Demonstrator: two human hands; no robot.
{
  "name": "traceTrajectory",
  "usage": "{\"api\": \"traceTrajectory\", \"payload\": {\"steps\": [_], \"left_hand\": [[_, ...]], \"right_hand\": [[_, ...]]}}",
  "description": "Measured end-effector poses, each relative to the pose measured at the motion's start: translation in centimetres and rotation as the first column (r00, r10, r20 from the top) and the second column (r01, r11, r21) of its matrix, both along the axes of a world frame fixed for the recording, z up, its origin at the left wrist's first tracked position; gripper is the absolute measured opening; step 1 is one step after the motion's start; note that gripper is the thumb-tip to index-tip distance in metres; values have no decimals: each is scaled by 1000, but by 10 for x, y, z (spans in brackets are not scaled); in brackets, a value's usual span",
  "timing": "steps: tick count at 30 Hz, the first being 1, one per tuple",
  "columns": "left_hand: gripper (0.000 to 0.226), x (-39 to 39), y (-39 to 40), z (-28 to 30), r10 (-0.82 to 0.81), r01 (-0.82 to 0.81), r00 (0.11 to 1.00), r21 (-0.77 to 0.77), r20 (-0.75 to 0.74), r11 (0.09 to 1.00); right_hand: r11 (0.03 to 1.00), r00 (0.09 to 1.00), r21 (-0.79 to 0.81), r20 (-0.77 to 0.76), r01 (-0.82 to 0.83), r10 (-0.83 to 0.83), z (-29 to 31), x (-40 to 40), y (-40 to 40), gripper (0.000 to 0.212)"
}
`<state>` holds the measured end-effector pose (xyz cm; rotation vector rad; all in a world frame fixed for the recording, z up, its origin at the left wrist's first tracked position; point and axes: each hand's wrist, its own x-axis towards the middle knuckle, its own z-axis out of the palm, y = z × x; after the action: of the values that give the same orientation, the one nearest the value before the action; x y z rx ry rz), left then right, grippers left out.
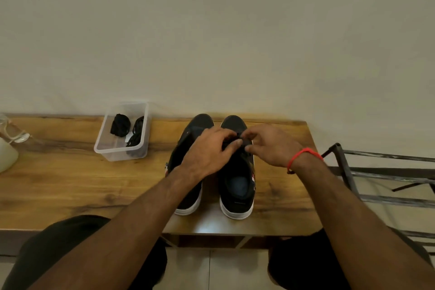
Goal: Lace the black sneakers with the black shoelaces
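Note:
Two black sneakers with white soles stand side by side on the wooden table, toes toward the wall: the left sneaker and the right sneaker. My left hand reaches across the left sneaker to the right sneaker's lacing area, its fingers curled on black material there. My right hand, with a red band on its wrist, pinches at the same spot from the right. Both hands cover the eyelets, so I cannot make out a lace between the fingers. More black shoelaces lie bundled in a clear box.
The clear plastic box stands left of the sneakers near the wall. A pale rounded object and a clear item sit at the table's far left. A dark metal rack stands right of the table. My knees are under the front edge.

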<state>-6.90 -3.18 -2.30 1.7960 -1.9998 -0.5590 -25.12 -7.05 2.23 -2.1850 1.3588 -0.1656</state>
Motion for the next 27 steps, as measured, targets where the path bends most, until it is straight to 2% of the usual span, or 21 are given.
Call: {"api": "traceTrajectory", "payload": {"steps": [3,5,9,14,18,23,25,27], "left_hand": [[39,-1,5,-8,-10,10,1000,33,-15,999],[33,1,4,-10,-6,6,999,17,-38,1000],[29,3,4,-9,-6,7,998,12,-61,1000],[21,4,3,-15,83,-86,992,-23,-99,996],[20,1,5,-19,125,-131,984,-39,-130,991],[14,1,4,-21,128,-137,978,-44,-162,990],[15,2,4,-21,113,-130,970,-69,-214,989],[15,2,3,-19,123,-156,945,-87,-304,984]], "right_hand": [[988,982,20,-106,-153,154,-5,6,-3,41],[987,976,4,-144,-162,161,-13,11,-3,39],[994,991,-8,-67,-113,113,-16,14,-8,19],[999,996,50,85,21,-25,-16,14,-11,4],[983,974,161,189,91,-122,-15,13,-12,5],[971,980,228,167,71,-111,-16,10,-16,8],[967,981,247,166,58,-101,-17,7,-17,16],[978,995,208,85,33,-52,-20,5,-17,27]]}}
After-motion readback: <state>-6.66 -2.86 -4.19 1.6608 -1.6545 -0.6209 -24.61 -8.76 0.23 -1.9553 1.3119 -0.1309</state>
